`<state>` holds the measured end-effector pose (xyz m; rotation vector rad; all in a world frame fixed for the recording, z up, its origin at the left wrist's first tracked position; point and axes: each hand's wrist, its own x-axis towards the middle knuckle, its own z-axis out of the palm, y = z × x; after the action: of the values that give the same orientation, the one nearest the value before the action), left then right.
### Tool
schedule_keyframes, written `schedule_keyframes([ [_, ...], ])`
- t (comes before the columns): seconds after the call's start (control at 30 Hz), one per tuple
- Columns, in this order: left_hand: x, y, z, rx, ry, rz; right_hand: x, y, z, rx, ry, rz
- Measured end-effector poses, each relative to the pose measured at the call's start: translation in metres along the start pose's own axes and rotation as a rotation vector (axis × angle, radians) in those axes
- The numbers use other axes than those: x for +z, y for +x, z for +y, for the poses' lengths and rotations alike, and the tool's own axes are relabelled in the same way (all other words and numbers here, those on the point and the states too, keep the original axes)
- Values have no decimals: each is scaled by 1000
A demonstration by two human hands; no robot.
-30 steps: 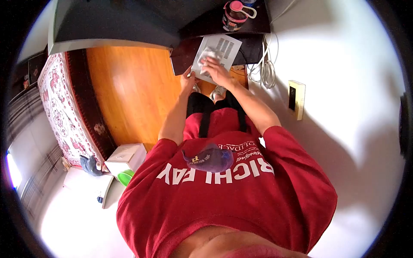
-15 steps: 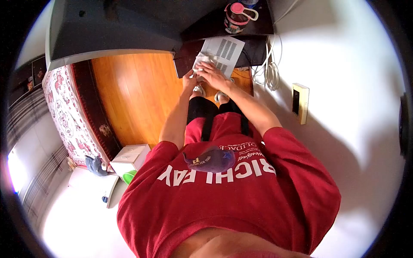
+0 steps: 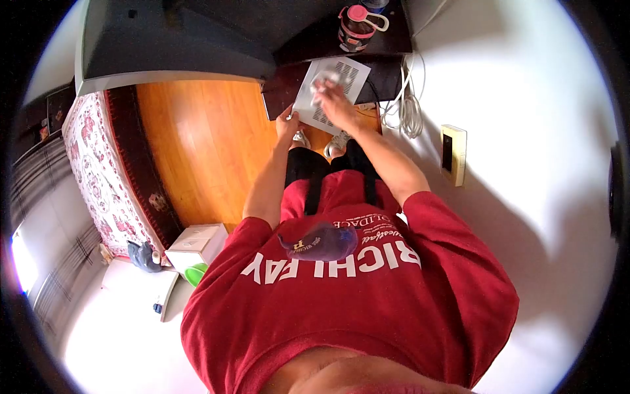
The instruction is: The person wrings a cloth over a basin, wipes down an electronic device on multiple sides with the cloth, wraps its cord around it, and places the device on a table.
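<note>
A flat silver-grey metal box with rows of vent slots (image 3: 307, 105) rests at a slant on the dark shelf (image 3: 279, 95). My left hand (image 3: 287, 123) is closed on the box's near left edge. Over the vented top, my right hand (image 3: 336, 106) presses a crumpled white cloth (image 3: 321, 84); its fingers are somewhat smeared by motion. The hand hides part of the cloth and some of the slots.
A dark jar with a pink lid (image 3: 355, 29) stands on the upper ledge behind the box. White cables (image 3: 411, 115) hang in a coil at its right, near the wall. A large dark screen (image 3: 177, 46) spans the upper left.
Against half a second ago, my right hand and the cloth have moved away from my left hand, up and right across the box. My left hand stays at the box's edge.
</note>
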<state>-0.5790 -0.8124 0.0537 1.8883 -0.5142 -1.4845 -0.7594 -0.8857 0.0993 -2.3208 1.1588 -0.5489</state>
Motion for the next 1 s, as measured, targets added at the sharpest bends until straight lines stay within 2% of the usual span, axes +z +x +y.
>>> schedule_keyframes([
  [0.07,1,4,-1,-2,-4,24,22,-26,-4,-95,64,-164],
  [0.1,1,5,0,-10,50,48,20,-29,-3,-95,63,-164],
  [0.17,2,4,0,-7,2,63,11,-39,5,-193,-69,-411],
  [0.2,4,2,3,-6,-45,78,0,-39,9,-186,-71,-409],
  [0.33,4,0,12,-52,-15,78,-39,-34,50,182,84,-97],
  [0.37,5,-3,15,-60,4,69,-40,-34,62,158,1,-20],
  [0.47,7,-8,21,-71,-34,62,-37,-34,57,238,36,78],
  [0.53,3,2,12,-59,-22,21,-39,-35,22,453,220,-1],
  [0.6,0,7,5,-62,-42,-14,-13,-55,27,177,170,-15],
  [0.67,0,9,3,-67,-63,-47,-11,-63,28,114,214,-2],
  [0.8,4,-11,36,-60,23,-62,-34,-67,18,187,312,3],
  [0.87,-1,-13,45,-37,44,-98,-46,-67,14,297,448,-7],
  [0.9,-6,-14,50,-74,95,-184,-46,-66,13,195,379,112],
  [0.93,-9,-16,56,-111,146,-269,-48,-68,11,197,378,120],
  [1.0,-8,-30,66,-134,192,-261,-55,-74,4,404,536,177],
])
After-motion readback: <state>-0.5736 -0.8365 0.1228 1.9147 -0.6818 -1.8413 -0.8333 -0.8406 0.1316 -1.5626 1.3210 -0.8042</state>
